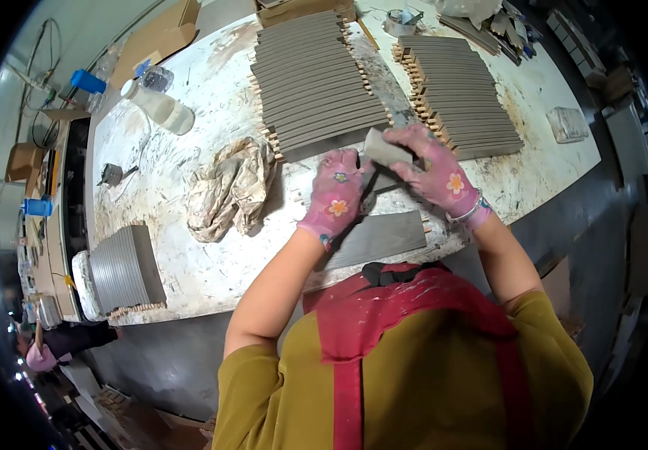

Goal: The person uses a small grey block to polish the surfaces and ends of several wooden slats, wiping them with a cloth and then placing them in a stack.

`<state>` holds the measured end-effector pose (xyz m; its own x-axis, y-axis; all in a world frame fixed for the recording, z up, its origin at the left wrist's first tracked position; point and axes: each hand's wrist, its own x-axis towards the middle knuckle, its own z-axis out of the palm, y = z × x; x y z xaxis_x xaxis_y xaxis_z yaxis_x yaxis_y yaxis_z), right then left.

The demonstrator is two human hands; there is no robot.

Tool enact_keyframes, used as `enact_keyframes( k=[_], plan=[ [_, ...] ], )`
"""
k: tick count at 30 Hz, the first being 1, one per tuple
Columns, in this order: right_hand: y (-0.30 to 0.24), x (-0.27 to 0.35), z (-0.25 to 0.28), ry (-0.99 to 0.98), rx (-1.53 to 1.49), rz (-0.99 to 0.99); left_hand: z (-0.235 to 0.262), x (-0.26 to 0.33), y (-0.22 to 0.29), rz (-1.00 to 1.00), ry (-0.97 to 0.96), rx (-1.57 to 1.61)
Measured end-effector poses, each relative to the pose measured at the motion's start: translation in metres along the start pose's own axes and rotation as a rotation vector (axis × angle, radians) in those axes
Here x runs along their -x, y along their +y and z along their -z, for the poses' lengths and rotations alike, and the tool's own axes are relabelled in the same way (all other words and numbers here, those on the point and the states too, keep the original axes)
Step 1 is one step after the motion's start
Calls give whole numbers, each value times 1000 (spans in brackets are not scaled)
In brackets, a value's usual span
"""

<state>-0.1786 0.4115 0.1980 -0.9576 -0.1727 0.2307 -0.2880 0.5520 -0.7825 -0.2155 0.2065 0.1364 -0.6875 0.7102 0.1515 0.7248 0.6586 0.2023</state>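
Note:
My right hand (pixel 440 169), in a pink flowered glove, is closed on a pale grey pad (pixel 386 148); its exact kind I cannot make out. Close beside it, my left hand (pixel 335 191), gloved alike, has its fingers curled round a dark grey strip (pixel 371 180), mostly hidden by the hands. Below them, at the table's near edge, lies a wider flat grey piece (pixel 384 238). Beyond the hands spreads a large stack of dark grey strips (pixel 316 82) with tan ends jutting out, and a second stack (pixel 466 94) stands to its right.
On the white, stained table (pixel 181 262) lie a crumpled cloth (pixel 230 191), a white-capped bottle (pixel 159 107) and a grey strip stack (pixel 125 268) at the left. A wrapped block (pixel 567 124) sits right; tools (pixel 507 34) and a tape roll (pixel 401 22) are at the back.

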Motion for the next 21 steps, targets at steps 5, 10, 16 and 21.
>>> enact_keyframes(
  k=[5, 10, 16, 21],
  plan=[
    [-11, 2, 19, 240, -32, 51, 47, 39, 36, -109, 102, 68],
    [-26, 14, 6, 60, -9, 42, 3, 65, 59, -172, 145, 73],
    [-50, 12, -40, -385, 199, 136, -14, 74, 70, 35, -12, 303],
    [-63, 8, -71, -548, 449, 450, -30, 92, 79, 245, 179, 766]
  ],
)
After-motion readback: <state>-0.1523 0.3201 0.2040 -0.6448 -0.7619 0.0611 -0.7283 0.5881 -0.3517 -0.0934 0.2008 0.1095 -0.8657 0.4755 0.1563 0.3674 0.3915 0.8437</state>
